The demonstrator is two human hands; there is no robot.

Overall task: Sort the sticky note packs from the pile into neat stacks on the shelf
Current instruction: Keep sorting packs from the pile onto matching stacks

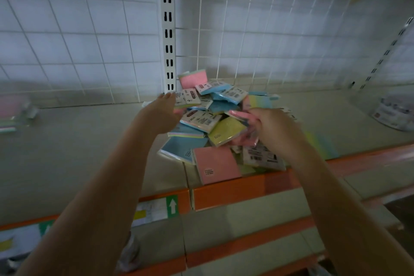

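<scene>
- Your left hand [160, 112] is reaching out with straight, relaxed fingers, their tips touching a white-labelled pack [187, 97] at the pile's [215, 123] left edge.
- Your right hand [272, 127] is curling its fingers round a pink pack [238, 115] on the pile's right side.
- The pile is lying on the shelf [89, 141] between your two hands, just ahead of both.
- A yellow pack [226, 131] is sitting just left of your right hand; a big pink pack [216, 164] is lying nearer you, below it.
</scene>
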